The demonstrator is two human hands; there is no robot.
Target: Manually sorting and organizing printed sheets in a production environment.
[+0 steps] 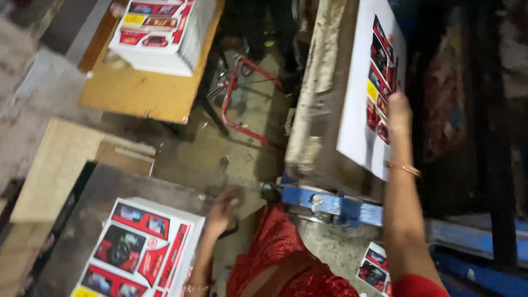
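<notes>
- Reaching up, the right hand (pixel 399 107) presses a printed white sheet (pixel 363 82) flat against the machine's slanted bed (pixel 316 110); its fingers look extended, not gripping.
- Resting near a stack of printed sheets (pixel 140 250) on the low counter (pixel 82 220), the left hand (pixel 223 209) is blurred; its grip cannot be told.
- Another stack (pixel 159 33) sits on the far wooden counter (pixel 143 91), so many sheets seem left to handle.

My right hand (pixel 399 110) rests on the printed sheet (pixel 367 88) lying on the press bed (pixel 319 99) ahead of me. My left hand (pixel 221 212) hovers just beside the sheet stack (pixel 140 247) at my lower left; another stack (pixel 159 33) sits on the table (pixel 143 91) beyond
</notes>
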